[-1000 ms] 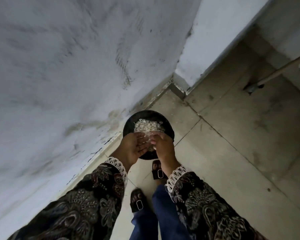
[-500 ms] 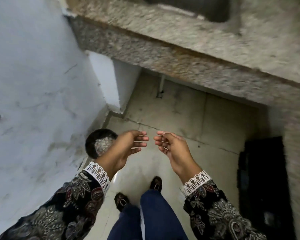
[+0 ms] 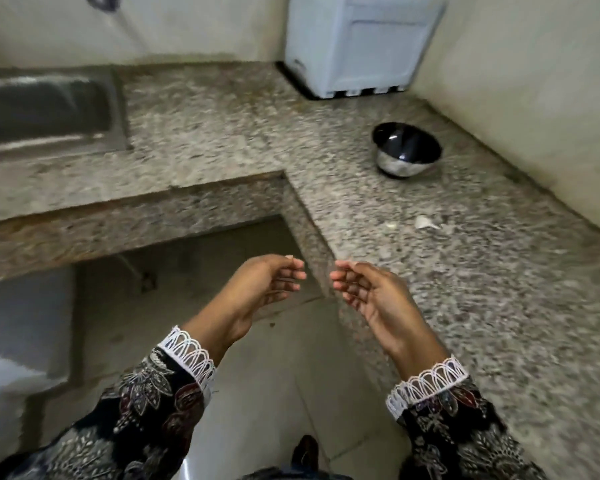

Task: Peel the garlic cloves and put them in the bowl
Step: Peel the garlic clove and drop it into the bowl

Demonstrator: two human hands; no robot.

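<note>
Both hands, the left hand (image 3: 267,285) and the right hand (image 3: 368,292), are held empty in the air with fingers loosely curled, fingertips facing, near the granite counter (image 3: 465,271) corner. The steel bowl (image 3: 406,154) is seen standing well beyond them on the counter, with a garlic clove (image 3: 391,224) and a white peel scrap (image 3: 424,223) lying between.

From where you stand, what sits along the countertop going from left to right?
Steel sink → white appliance in the back corner → dark bowl → small pale garlic scrap nearer the front.
</note>
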